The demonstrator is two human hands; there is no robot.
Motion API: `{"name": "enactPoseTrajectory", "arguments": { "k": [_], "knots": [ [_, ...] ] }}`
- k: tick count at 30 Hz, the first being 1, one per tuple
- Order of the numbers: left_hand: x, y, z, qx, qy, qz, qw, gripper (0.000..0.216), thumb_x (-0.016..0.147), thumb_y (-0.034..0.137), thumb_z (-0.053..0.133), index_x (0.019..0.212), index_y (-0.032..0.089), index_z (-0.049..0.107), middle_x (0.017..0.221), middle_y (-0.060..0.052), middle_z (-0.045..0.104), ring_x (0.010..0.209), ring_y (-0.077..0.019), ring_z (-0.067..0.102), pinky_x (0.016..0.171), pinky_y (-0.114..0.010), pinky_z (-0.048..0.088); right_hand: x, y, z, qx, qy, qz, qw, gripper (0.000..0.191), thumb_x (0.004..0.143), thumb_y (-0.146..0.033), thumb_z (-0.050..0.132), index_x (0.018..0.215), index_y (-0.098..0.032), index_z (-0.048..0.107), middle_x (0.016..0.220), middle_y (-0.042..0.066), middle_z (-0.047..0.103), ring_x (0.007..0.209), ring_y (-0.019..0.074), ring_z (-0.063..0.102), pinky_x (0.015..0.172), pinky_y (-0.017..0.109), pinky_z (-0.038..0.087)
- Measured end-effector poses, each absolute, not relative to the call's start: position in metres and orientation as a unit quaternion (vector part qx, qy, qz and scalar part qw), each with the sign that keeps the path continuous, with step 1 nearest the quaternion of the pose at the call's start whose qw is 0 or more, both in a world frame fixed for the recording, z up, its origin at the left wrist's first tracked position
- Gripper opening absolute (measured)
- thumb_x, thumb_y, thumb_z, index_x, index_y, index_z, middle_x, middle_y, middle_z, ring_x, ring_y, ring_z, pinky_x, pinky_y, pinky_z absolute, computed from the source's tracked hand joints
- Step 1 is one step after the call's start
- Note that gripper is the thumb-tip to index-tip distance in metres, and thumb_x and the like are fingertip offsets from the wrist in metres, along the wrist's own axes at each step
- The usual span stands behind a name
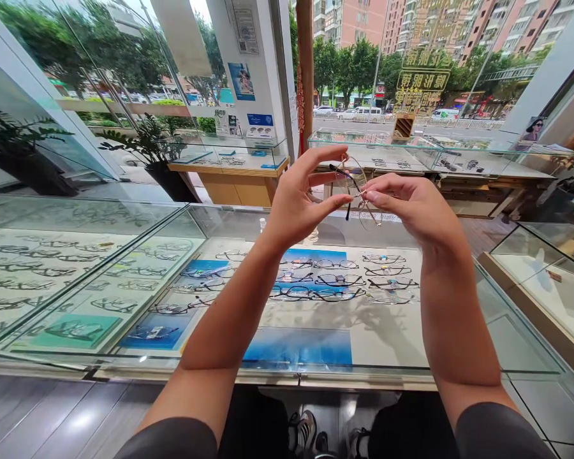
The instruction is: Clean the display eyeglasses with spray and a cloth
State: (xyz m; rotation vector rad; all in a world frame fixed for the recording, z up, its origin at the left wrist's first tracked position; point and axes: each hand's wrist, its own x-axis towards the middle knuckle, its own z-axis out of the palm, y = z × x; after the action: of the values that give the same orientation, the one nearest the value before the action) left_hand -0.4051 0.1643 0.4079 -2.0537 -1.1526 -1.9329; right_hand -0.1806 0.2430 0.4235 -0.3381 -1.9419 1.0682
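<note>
Glasses (354, 177) with thin round rims and dark arm tips are held up in the air between the two hands, tilted so that one lens sits above the other. The left hand (300, 191) grasps them from its side, forefinger at the top rim and thumb near the middle, curved wide around the upper lens. The right hand (411, 201) pinches them near the bridge between thumb and fingertips, with the lower lens just in front of those fingers.

Below both hands stretches a glass bench (387, 378), where rows of frames (339, 280) lie under the top, some with small tags. Blue cards (301, 347) are set among and in front of these rows. Farther left of the left hand, under the glass, a green card (109, 326) carries another pair. Beyond the left hand stands a wooden cabinet (243, 190) with a glass top, and a potted plant (148, 143) is on its far side. Beyond the right hand, a small wooden box (403, 127) rests on another glass case (488, 162) by the window.
</note>
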Motion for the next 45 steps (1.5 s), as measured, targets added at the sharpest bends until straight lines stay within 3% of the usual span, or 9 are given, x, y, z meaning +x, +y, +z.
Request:
{"name": "enactPoseTrajectory", "arguments": {
  "k": [8,12,14,17,21,25,35,39,45],
  "knots": [
    [-0.401,0.163,0.407,-0.653,-0.364,-0.664,-0.011,0.067,0.076,0.053,0.093,0.134,0.027,0.072,0.126,-0.009,0.069,0.134,-0.0340,0.066,0.105,-0.048,0.065,-0.185,0.241,0.422,-0.129,-0.764,0.495,0.393,0.037,0.081,-0.052,0.092,0.095,-0.019,0.086,0.094,0.006,0.083,0.087,0.0189,0.073,0.091,0.039,0.059],
    [-0.391,0.140,0.402,-0.645,-0.382,-0.662,0.016,0.068,0.078,0.051,0.092,0.137,0.030,0.068,0.131,-0.009,0.070,0.127,-0.0282,0.069,0.104,-0.042,0.063,-0.185,0.232,0.412,-0.139,-0.744,0.505,0.415,0.037,0.077,-0.052,0.094,0.091,-0.019,0.086,0.089,0.006,0.083,0.084,0.0189,0.074,0.089,0.040,0.060],
    [-0.378,0.118,0.389,-0.601,-0.400,-0.689,0.053,0.053,0.086,0.047,0.087,0.133,0.029,0.069,0.126,-0.009,0.072,0.116,-0.0230,0.072,0.102,-0.037,0.062,-0.184,0.218,0.398,-0.153,-0.725,0.507,0.440,0.037,0.076,-0.051,0.095,0.089,-0.019,0.085,0.088,0.007,0.083,0.083,0.0195,0.075,0.086,0.039,0.061],
    [-0.353,0.079,0.359,-0.564,-0.455,-0.687,0.060,0.018,0.095,0.041,0.076,0.100,0.023,0.076,0.094,-0.003,0.073,0.087,-0.0167,0.069,0.084,-0.032,0.059,-0.182,0.185,0.365,-0.185,-0.710,0.499,0.461,0.036,0.080,-0.051,0.091,0.093,-0.018,0.084,0.090,0.008,0.084,0.084,0.0214,0.076,0.083,0.040,0.062],
    [-0.327,0.043,0.319,-0.540,-0.555,-0.623,-0.111,0.026,0.095,0.047,0.075,0.095,0.021,0.082,0.073,0.000,0.066,0.066,-0.0140,0.055,0.063,-0.029,0.047,-0.184,0.129,0.317,-0.236,-0.694,0.431,0.526,0.026,0.092,-0.046,0.079,0.095,-0.020,0.082,0.100,0.008,0.083,0.095,0.0251,0.077,0.093,0.043,0.062],
    [-0.318,0.030,0.288,-0.461,-0.550,-0.658,-0.230,0.033,0.087,0.052,0.080,0.096,0.021,0.083,0.064,0.001,0.058,0.066,-0.0161,0.054,0.061,-0.029,0.045,-0.191,0.085,0.281,-0.278,-0.715,0.293,0.570,0.019,0.101,-0.037,0.066,0.097,-0.023,0.079,0.105,0.010,0.079,0.103,0.0284,0.075,0.094,0.046,0.061],
    [-0.313,0.002,0.273,-0.463,-0.612,-0.586,-0.262,0.053,0.082,0.071,0.076,0.087,0.019,0.078,0.056,0.005,0.037,0.056,-0.0123,0.036,0.054,-0.027,0.029,-0.177,0.034,0.258,-0.293,-0.747,0.248,0.543,0.028,0.105,-0.032,0.056,0.123,-0.025,0.076,0.130,0.015,0.075,0.126,0.0332,0.069,0.107,0.055,0.059],
    [-0.337,0.004,0.301,-0.558,-0.615,-0.511,-0.222,0.042,0.090,0.060,0.072,0.094,0.018,0.076,0.060,0.007,0.033,0.056,-0.0117,0.032,0.058,-0.027,0.026,-0.154,0.041,0.259,-0.285,-0.733,0.286,0.548,0.025,0.102,-0.036,0.060,0.119,-0.025,0.075,0.108,0.008,0.074,0.095,0.0255,0.072,0.084,0.042,0.064],
    [-0.384,0.018,0.339,-0.731,-0.644,-0.203,-0.095,0.022,0.098,0.038,0.064,0.097,0.020,0.077,0.072,-0.001,0.063,0.066,-0.0173,0.055,0.064,-0.029,0.031,-0.102,0.112,0.226,-0.361,-0.701,0.260,0.557,0.024,0.093,-0.044,0.066,0.086,-0.022,0.073,0.083,0.004,0.068,0.074,0.0220,0.058,0.069,0.037,0.049]
  ]
}}
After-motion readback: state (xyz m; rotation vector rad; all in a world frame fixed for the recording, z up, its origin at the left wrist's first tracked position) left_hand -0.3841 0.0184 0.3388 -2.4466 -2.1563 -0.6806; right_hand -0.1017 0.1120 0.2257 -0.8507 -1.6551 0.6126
